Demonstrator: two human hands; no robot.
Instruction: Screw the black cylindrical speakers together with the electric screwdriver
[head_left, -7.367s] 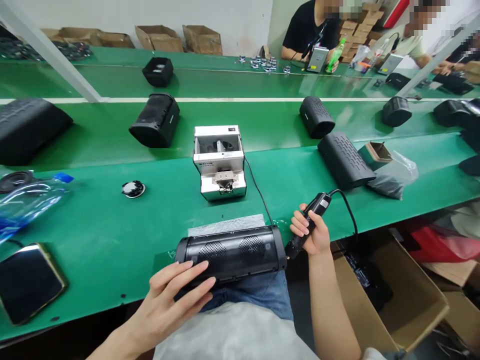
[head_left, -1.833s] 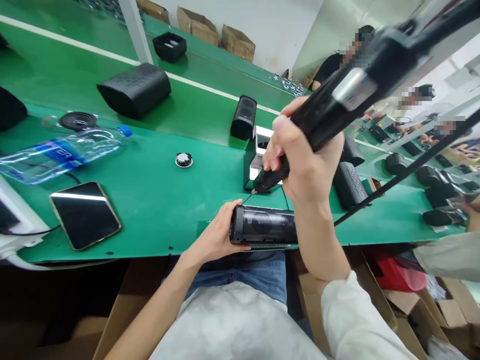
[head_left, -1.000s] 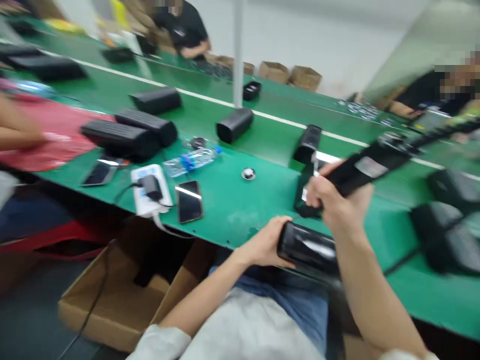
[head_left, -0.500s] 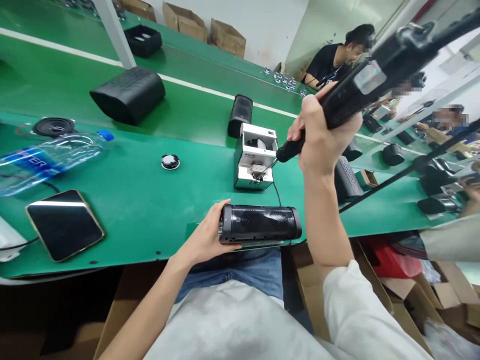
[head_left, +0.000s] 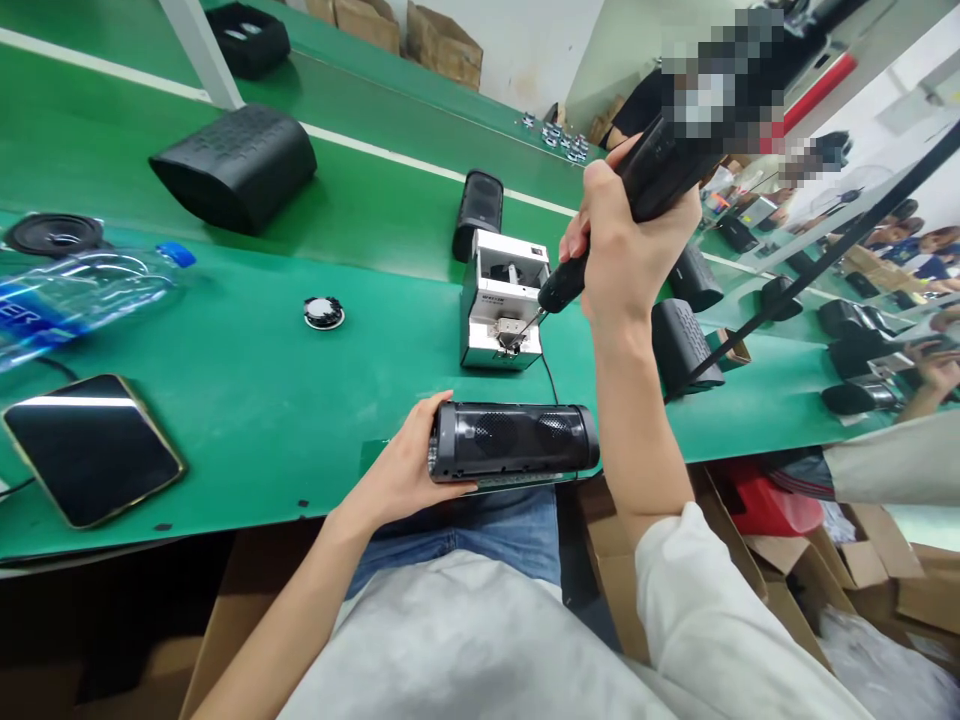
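A black cylindrical speaker (head_left: 517,442) lies on its side at the near edge of the green bench. My left hand (head_left: 405,470) is wrapped round its left end. My right hand (head_left: 626,255) is closed on a black electric screwdriver (head_left: 637,180), held high. The screwdriver's bit points down-left onto the front of a white screw feeder box (head_left: 504,300) behind the speaker.
A phone (head_left: 90,445), a water bottle (head_left: 71,295), a loose speaker driver (head_left: 52,232) and a small round part (head_left: 324,312) lie to the left. Black speaker housings (head_left: 236,165) sit on the conveyor behind. Cardboard boxes stand under the bench (head_left: 262,370). Other people work at right.
The screwdriver tip has dropped from just above the feeder down to its front outlet. My left hand keeps hold of the speaker, which stays in place.
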